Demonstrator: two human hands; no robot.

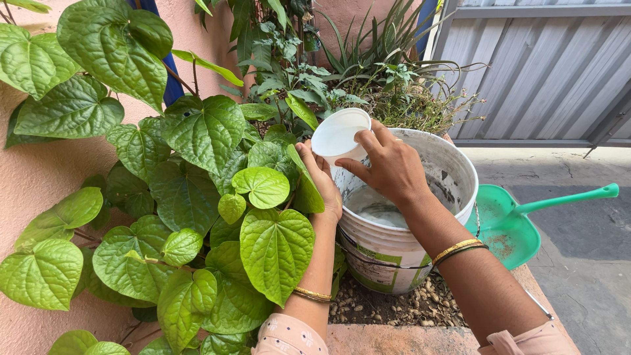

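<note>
My right hand [389,165] grips a small white plastic cup [339,135], tilted on its side with its mouth facing me, above the left rim of a large white bucket [453,172]. Whitish liquid lies in the bucket's bottom. My left hand [322,179] reaches up beside the cup, its fingers touching the cup's lower side and the heart-shaped green leaves [276,246] of a climbing plant. Both wrists wear gold bangles.
The bucket stands on pebbly soil [407,307] in a raised planter. A green dustpan [509,227] with a long handle lies to the bucket's right. Spiky and leafy plants [374,85] grow behind. A pink wall is at left, a grey metal gate at right.
</note>
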